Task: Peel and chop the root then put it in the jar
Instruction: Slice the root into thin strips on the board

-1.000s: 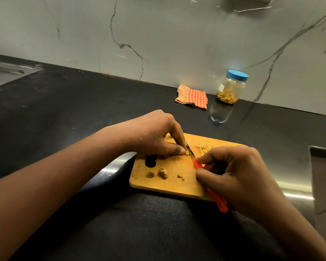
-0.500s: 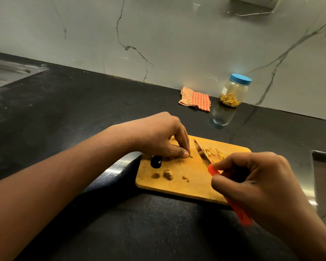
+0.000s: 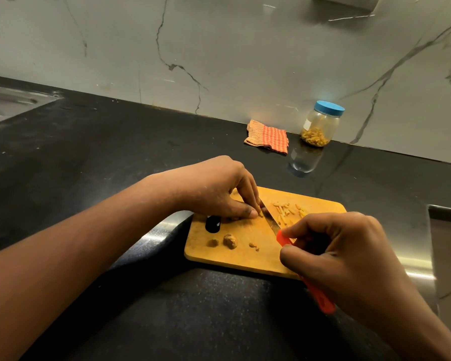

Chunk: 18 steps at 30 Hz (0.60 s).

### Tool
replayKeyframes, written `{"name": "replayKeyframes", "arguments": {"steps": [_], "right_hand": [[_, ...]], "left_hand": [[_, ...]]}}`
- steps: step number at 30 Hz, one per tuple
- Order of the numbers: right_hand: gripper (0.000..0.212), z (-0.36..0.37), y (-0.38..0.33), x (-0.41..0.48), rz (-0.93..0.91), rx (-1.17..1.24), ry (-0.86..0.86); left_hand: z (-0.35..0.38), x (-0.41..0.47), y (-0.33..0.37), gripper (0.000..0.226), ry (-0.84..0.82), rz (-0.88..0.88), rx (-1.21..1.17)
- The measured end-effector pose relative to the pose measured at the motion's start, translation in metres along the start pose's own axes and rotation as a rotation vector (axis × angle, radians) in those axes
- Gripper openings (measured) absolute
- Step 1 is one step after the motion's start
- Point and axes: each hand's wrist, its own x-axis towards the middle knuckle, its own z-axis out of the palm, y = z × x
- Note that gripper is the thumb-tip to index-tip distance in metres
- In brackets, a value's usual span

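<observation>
1. The piece of root (image 3: 259, 213) lies on the cutting board (image 3: 245, 259), pinched between the thumb and curled fingertips of the left hand (image 3: 214, 191), which hides most of it.
2. The knife (image 3: 270, 218) has its blade just right of that piece, close against the fingertips; whether it touches them I cannot tell. The right hand (image 3: 344, 254) is wrapped round the orange-red handle over the board's near right corner.
3. Cut strips (image 3: 287, 211) lie scattered right of the blade, between the two hands.
4. Two brown lumps (image 3: 229, 241) and a few crumbs lie near the board's front edge, apart from both hands.
5. The jar (image 3: 320, 126), blue lid on and yellow pieces inside, stands at the wall (image 3: 219, 48), well apart from the board, with a checked cloth (image 3: 267, 138) just left of it.
6. The black tabletop (image 3: 115, 152) carries it all; a sink (image 3: 5, 100) shows far left.
</observation>
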Motion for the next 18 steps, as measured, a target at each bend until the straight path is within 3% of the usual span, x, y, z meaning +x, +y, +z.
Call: {"name": "replayKeyframes", "arguments": {"steps": [18], "right_hand": [[0.015, 0.004, -0.002, 0.012, -0.016, -0.104, -0.051]], "left_hand": [[0.000, 0.001, 0.000, 0.022, 0.007, -0.001, 0.020]]}}
